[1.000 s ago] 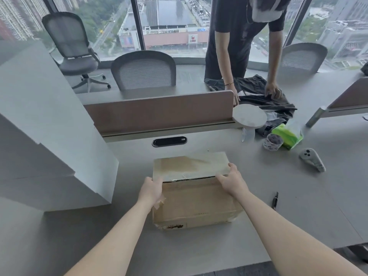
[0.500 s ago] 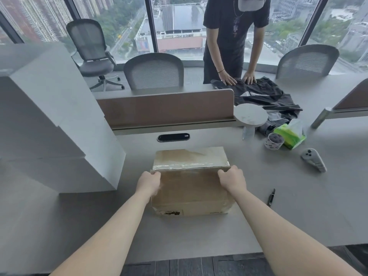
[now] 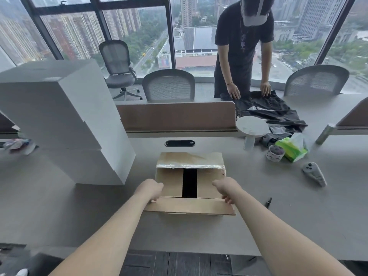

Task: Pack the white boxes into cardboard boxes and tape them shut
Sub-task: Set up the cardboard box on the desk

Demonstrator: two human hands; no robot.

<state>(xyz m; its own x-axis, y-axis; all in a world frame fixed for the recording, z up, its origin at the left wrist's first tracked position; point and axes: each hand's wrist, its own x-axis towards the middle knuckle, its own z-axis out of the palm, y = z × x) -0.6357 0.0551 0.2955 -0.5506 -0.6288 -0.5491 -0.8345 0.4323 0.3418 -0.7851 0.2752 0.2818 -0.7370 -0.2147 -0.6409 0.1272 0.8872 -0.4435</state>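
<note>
Your left hand and right hand each curl their fingers round 1 end of the near flap of the cardboard box at the middle of the frame. Its 2 inner flaps lie folded, with a dark gap between them. The white boxes stand stacked at left, and a tape roll sits at right.

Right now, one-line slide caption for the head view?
Left hand and right hand grip the near flap of the open cardboard box; white boxes stand to its left.
</note>
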